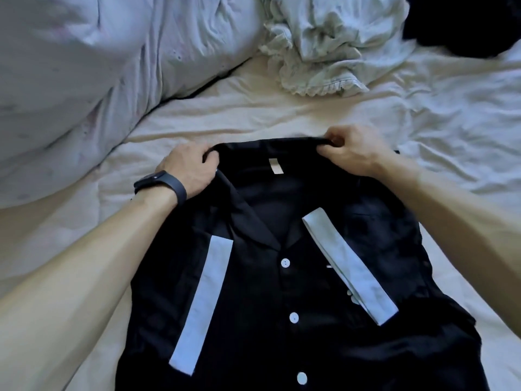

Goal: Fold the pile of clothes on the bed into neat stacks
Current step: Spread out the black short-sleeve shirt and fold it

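The bed (310, 114) was covered by a creased cream sheet on which all items were carried. A bulky pale duvet (84, 80) was heaped along the left side of the bed, reaching toward the far left corner.

A black shirt (282, 292) was laid front-up on the near middle of the bed. Its collar was directed toward the far edge, and its lower part ran out of view at the near edge. The front was buttoned, and the collar was spread open.

A crumpled white garment (324, 43) with a frilled hem was located toward the far edge, well apart from the shirt. A dark garment (462, 24) was partly seen at the far right corner; its type could not be determined.

The shirt was gripped at the top edge of the collar by both hands. The left hand (189, 170) was clenched on the left end of the collar. The right end of the collar was pinched between the curled fingers and thumb of the right hand (352, 150). The collar edge was held slightly raised between them.

Two white stripes were noted on the shirt front: a left stripe (201, 303) and a slanted right stripe (349, 263). A dark wristband (163, 184) was worn on the left wrist. Three white buttons (285, 263) were aligned down the placket. A small white label (275, 166) was visible inside the collar.
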A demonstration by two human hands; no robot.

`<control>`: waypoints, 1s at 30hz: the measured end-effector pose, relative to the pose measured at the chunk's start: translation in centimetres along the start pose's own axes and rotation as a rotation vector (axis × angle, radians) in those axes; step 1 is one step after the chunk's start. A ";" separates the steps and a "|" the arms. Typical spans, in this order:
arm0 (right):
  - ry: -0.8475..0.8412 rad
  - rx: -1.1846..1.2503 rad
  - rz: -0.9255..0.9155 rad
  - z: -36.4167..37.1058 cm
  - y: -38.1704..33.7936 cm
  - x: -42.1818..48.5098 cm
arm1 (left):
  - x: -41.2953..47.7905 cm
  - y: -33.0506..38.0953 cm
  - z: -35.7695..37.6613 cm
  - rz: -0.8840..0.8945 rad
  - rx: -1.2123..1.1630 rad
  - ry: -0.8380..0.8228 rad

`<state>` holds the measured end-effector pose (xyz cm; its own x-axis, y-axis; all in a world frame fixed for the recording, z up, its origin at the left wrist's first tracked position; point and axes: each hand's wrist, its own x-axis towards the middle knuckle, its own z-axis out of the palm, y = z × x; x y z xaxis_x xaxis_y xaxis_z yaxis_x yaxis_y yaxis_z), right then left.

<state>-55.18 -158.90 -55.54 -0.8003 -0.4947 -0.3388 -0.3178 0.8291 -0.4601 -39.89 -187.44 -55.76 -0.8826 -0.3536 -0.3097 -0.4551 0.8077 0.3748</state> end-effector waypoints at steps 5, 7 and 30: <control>0.183 -0.177 -0.091 0.9 -1.4 -0.8 | -0.1 2.1 0.9 -0.011 0.157 0.163; 0.253 -0.156 -0.062 1.1 -1.6 -0.5 | 0.3 2.1 0.8 -0.060 0.152 0.190; 0.338 0.045 0.043 8.2 0.5 -18.6 | -15.4 1.2 8.0 0.046 0.128 0.192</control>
<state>-36.27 -151.42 -56.18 -0.9381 -0.3388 -0.0715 -0.2629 0.8314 -0.4895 -25.93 -177.24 -57.48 -0.9139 -0.3882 -0.1188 -0.4059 0.8739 0.2674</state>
